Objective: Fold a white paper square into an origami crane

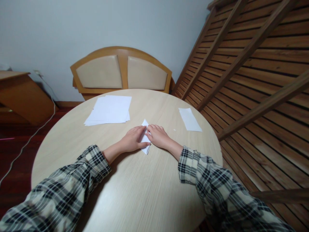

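A small piece of white folded paper (144,139) lies on the round table, with one pointed end facing away from me and the other facing me. My left hand (132,138) grips its left side, the thumb reaching across the near end. On the right side, my right hand (158,136) has curled fingers pressed onto the paper's edge. Both hands are closed on it and nearly meet at its far half. They cover much of the paper, so its exact folds are hidden.
A stack of white paper sheets (109,109) rests at the table's far left. A white paper strip (190,119) lies toward the right edge. Beyond the pale wooden table (145,193) stands a padded headboard (124,69). Wooden slats (253,80) lean at the right.
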Demonstrator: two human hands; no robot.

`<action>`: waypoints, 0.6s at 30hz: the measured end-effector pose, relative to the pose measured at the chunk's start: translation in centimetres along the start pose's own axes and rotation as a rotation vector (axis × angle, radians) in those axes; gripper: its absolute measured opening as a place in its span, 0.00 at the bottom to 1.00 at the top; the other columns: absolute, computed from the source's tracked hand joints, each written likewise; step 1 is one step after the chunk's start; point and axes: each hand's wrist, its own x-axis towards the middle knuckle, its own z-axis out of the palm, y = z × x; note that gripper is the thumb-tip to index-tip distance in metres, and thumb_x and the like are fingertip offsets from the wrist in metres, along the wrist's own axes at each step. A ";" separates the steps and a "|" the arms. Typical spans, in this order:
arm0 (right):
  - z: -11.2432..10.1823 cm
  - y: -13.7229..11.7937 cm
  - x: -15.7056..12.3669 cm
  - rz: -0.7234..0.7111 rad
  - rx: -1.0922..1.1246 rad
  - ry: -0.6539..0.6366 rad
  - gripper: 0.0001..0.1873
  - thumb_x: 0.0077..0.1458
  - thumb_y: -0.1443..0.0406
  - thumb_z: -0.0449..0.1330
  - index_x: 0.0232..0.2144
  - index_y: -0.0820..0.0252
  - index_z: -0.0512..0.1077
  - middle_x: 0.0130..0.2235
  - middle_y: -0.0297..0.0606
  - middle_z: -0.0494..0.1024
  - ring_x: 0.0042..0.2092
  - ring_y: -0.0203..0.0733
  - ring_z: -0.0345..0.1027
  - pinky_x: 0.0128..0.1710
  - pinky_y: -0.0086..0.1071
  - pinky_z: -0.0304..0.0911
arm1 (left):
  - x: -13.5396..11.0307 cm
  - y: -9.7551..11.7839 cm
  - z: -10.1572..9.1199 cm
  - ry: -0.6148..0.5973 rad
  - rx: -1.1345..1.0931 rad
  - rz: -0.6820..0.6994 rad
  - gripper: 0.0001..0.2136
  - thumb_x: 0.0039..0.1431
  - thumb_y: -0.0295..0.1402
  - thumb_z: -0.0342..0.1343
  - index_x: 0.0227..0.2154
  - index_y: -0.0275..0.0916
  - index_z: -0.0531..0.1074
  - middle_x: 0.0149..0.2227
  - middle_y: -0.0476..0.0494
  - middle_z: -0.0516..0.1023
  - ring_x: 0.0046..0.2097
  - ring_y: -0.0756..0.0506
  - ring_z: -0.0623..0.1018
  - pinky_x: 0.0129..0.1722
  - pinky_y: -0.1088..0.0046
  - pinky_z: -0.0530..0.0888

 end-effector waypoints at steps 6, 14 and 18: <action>0.3 0.0 -0.1 -0.017 -0.046 0.032 0.10 0.65 0.64 0.52 0.46 0.61 0.68 0.48 0.45 0.75 0.51 0.50 0.66 0.47 0.42 0.59 | 0.1 0.0 0.1 -0.023 0.014 0.015 0.37 0.54 0.50 0.58 0.61 0.32 0.58 0.62 0.25 0.64 0.63 0.31 0.65 0.63 0.49 0.62; 0.3 0.0 -0.1 -0.018 -0.060 0.027 0.11 0.65 0.63 0.51 0.47 0.60 0.68 0.47 0.45 0.75 0.50 0.49 0.66 0.46 0.41 0.59 | 0.0 -0.3 -0.2 -0.039 -0.050 0.060 0.39 0.52 0.52 0.60 0.61 0.36 0.57 0.62 0.28 0.65 0.62 0.30 0.66 0.62 0.46 0.60; 0.1 -0.1 -0.1 -0.008 -0.059 0.017 0.11 0.65 0.63 0.52 0.46 0.61 0.68 0.47 0.45 0.75 0.50 0.48 0.66 0.46 0.41 0.59 | -0.1 0.2 -0.4 -0.032 -0.071 0.036 0.38 0.54 0.53 0.57 0.61 0.33 0.58 0.61 0.27 0.66 0.62 0.30 0.66 0.62 0.47 0.62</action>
